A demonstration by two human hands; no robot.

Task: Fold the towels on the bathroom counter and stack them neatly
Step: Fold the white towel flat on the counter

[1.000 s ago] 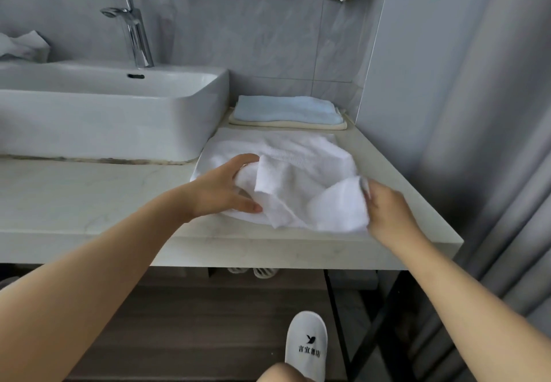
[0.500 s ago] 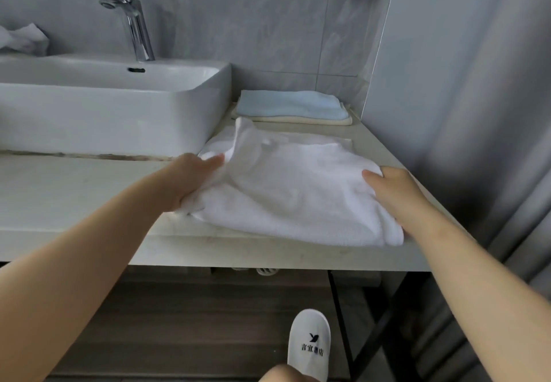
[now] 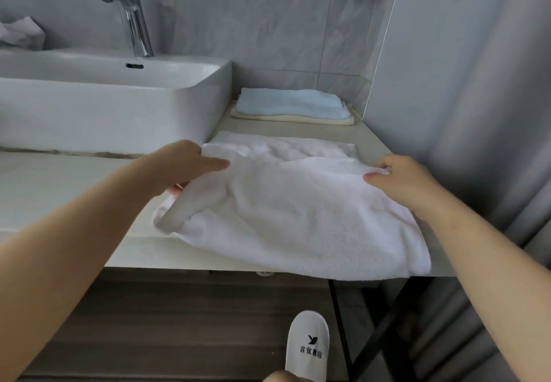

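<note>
White towel (image 3: 298, 211) lies on the desk (image 3: 59, 187) right of the sink (image 3: 119, 107), front edge overhanging. Left hand (image 3: 182, 166) grasps its sink-side edge and right hand (image 3: 399, 184) grasps the edge away from the sink. Blue towel (image 3: 292, 104) sits on cream towel (image 3: 298, 119), further back from the sink's right side.

A: Views?
B: One. Head-worn wide-angle, looking forward and down.
A: How near?
B: Close over the counter (image 3: 59, 184); the white towel (image 3: 298, 217) fills mid-frame. It faces the tiled back wall (image 3: 238, 23) up top, with floor (image 3: 179, 322) along the bottom.
</note>
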